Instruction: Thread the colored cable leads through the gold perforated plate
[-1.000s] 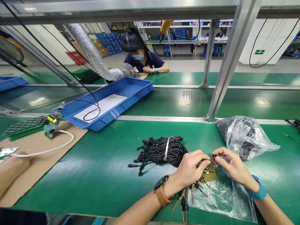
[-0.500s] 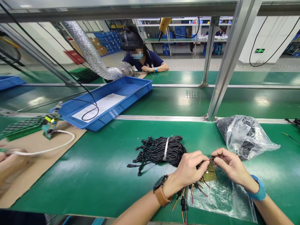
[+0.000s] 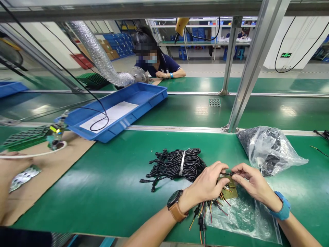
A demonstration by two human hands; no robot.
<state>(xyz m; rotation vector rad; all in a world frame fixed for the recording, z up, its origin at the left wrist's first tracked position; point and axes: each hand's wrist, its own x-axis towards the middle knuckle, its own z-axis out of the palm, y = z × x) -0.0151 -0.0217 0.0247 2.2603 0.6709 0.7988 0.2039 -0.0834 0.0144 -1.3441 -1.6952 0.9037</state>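
Lower right: right hand (image 3: pixel 250 180) clamped on black connector (image 3: pixel 232 174), long axis near-horizontal, lead (image 3: pixel 225 174) pointing left; left hand's (image 3: pixel 207 181) grip apart.

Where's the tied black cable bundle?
Head view: the black cable bundle lies on the green worktop, left of the clear plastic bag, partly behind the left hand.

a green sign (image 3: pixel 286 55) with bright markings, too small to make out fully, stands on the white pillar (image 3: pixel 303 37); no lettering can be read.
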